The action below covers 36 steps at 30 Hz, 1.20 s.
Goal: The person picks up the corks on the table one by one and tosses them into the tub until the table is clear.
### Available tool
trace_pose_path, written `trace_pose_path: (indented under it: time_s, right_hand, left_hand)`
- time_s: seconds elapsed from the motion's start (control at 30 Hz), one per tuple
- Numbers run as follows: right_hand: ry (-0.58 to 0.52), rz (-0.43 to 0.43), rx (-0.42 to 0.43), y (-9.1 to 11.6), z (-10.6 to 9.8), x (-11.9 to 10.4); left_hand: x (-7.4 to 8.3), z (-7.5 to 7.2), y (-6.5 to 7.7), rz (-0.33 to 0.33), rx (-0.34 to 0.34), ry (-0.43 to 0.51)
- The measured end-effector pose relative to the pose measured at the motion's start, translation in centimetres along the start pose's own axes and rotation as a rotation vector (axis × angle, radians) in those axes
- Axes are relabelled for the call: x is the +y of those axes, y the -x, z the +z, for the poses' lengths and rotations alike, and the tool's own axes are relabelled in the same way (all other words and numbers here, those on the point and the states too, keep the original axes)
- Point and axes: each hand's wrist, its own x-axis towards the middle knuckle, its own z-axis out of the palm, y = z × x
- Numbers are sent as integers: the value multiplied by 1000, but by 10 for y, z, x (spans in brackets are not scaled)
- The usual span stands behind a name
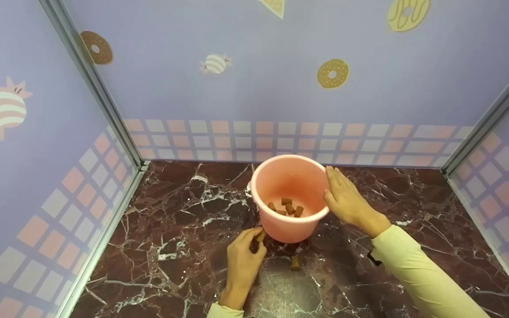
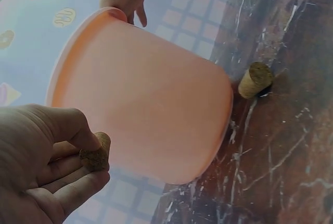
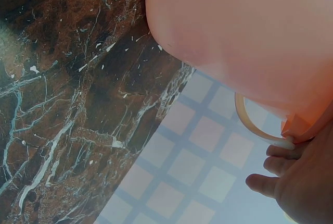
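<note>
A pink plastic bucket (image 1: 290,227) stands upright on the dark marbled surface, with several brown corks (image 1: 290,209) at its bottom. My left hand (image 1: 244,260) is just outside the bucket's near left side and pinches a cork (image 2: 95,152) between thumb and fingers. My right hand (image 1: 348,198) holds the bucket's right rim, the thumb at the inner edge and the fingers along the outside. Another cork (image 1: 295,263) rests on the surface in front of the bucket, and in the left wrist view it stands close to the bucket's base.
Purple panels with pink and white squares (image 1: 219,137) enclose the back and both sides. Metal strips (image 1: 100,240) run along the left panel edges. The bucket's pale handle (image 3: 250,122) hangs beside the right hand's fingers in the right wrist view.
</note>
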Motion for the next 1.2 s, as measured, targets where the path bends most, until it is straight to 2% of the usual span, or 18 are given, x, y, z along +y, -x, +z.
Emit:
trace_pose_path:
  time_s: [0.47, 0.8, 1.2]
  right_hand:
    - [-4, 2, 2, -1, 1, 0]
    - [6, -7, 4, 0, 1, 1]
    - [-6, 10, -4, 0, 0, 1]
  left_hand:
    - [7, -8, -12, 0, 21, 22]
    - [10, -14, -22, 50, 51, 65]
    - [17, -21, -38, 47, 64, 86]
